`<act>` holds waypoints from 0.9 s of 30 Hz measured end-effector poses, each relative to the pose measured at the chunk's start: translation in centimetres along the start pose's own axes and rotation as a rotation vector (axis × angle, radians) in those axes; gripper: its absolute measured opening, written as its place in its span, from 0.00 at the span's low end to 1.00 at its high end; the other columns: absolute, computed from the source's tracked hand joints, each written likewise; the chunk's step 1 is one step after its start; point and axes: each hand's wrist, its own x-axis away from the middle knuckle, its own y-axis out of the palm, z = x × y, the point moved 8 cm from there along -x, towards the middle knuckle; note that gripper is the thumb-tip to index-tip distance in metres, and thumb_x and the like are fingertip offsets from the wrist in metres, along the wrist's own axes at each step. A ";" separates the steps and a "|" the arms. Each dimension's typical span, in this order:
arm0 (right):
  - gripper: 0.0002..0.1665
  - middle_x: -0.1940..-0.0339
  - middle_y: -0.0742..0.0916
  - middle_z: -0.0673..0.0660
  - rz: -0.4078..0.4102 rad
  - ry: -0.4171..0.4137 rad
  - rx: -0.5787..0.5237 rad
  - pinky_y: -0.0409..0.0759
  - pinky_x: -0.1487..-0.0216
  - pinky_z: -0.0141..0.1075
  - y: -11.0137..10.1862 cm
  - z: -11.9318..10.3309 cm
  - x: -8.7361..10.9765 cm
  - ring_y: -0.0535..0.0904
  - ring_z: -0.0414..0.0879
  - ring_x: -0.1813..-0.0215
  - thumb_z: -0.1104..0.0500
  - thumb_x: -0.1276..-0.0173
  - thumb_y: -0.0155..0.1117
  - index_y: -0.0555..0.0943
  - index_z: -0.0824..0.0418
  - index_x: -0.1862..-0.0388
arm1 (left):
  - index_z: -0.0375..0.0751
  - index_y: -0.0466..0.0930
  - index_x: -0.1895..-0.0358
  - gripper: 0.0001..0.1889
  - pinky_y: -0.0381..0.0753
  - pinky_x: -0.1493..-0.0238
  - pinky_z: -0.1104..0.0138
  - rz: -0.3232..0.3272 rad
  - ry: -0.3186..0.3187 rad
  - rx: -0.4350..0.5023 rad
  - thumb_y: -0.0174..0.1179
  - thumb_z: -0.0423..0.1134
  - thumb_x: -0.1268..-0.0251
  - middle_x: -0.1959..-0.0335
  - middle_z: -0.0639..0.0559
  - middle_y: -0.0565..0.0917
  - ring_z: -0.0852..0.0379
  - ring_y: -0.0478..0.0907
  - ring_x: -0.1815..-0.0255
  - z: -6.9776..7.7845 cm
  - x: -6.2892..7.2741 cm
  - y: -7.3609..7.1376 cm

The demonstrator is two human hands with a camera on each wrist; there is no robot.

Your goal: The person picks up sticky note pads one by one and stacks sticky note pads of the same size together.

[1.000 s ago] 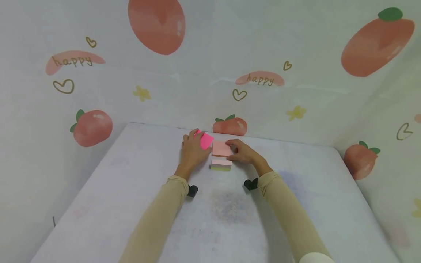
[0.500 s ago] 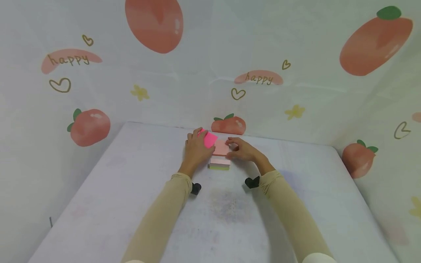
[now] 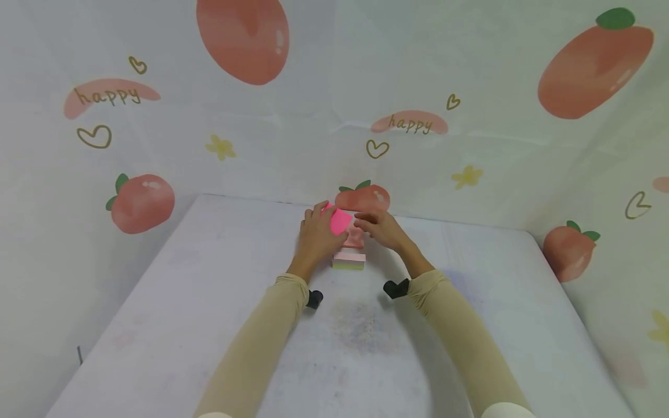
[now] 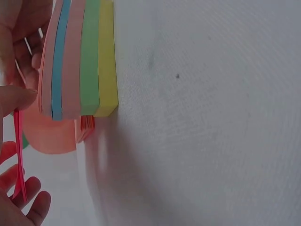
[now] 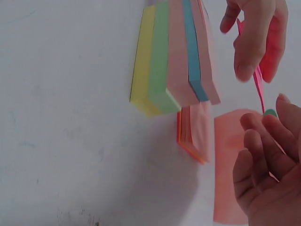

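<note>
My left hand pinches a few hot-pink sticky notes between thumb and fingers. In the left wrist view these notes are seen edge-on, thin and slightly parted. Facing them is my right hand, its fingers loosely bent and nothing visible in them. Beneath both hands lies a salmon-pink sticky note pad, partly hidden. Nearer the body stands a taller stack of sticky note pads. The right wrist view shows this stack's layers: yellow, green, pink, blue and pink. A lower pad with red-orange edges sits behind it.
A white cloth-covered table carries the pads near its back edge. Behind it rises a white backdrop printed with fruit, hearts and "happy". A black device is strapped at each wrist.
My left hand has shifted right with the hot-pink notes, now over part of the salmon pad. My right fingers have lifted from the pad's right edge and moved up toward the notes.
</note>
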 end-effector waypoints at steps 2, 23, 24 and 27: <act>0.22 0.46 0.89 0.62 0.012 -0.016 -0.019 0.83 0.55 0.36 0.1 -0.3 -0.1 0.84 0.57 0.51 0.52 0.24 0.62 0.81 0.62 0.37 | 0.47 0.70 0.27 0.37 0.70 0.30 0.48 -0.004 0.000 0.005 0.67 0.54 0.38 0.23 0.48 0.64 0.42 0.63 0.28 0.2 0.0 0.1; 0.22 0.46 0.86 0.63 0.107 0.002 0.045 0.85 0.52 0.41 -0.2 -0.9 -0.3 0.86 0.59 0.50 0.58 0.29 0.65 0.80 0.63 0.38 | 0.47 0.64 0.23 0.47 0.80 0.36 0.47 -0.062 0.012 0.237 0.77 0.50 0.47 0.22 0.45 0.61 0.42 0.61 0.24 0.8 0.0 0.8; 0.22 0.45 0.86 0.63 0.108 0.005 0.050 0.85 0.51 0.42 -0.2 -0.8 -0.3 0.86 0.59 0.50 0.59 0.29 0.65 0.79 0.63 0.38 | 0.47 0.63 0.22 0.48 0.79 0.34 0.46 -0.073 0.008 0.256 0.77 0.50 0.47 0.22 0.45 0.61 0.42 0.60 0.23 0.7 -0.1 0.9; 0.23 0.44 0.85 0.64 0.105 0.010 0.053 0.86 0.49 0.44 -0.2 -0.7 -0.2 0.86 0.59 0.49 0.60 0.29 0.64 0.79 0.64 0.37 | 0.45 0.61 0.22 0.51 0.74 0.29 0.46 -0.094 0.001 0.304 0.79 0.50 0.49 0.22 0.43 0.60 0.41 0.61 0.23 0.4 -0.2 1.0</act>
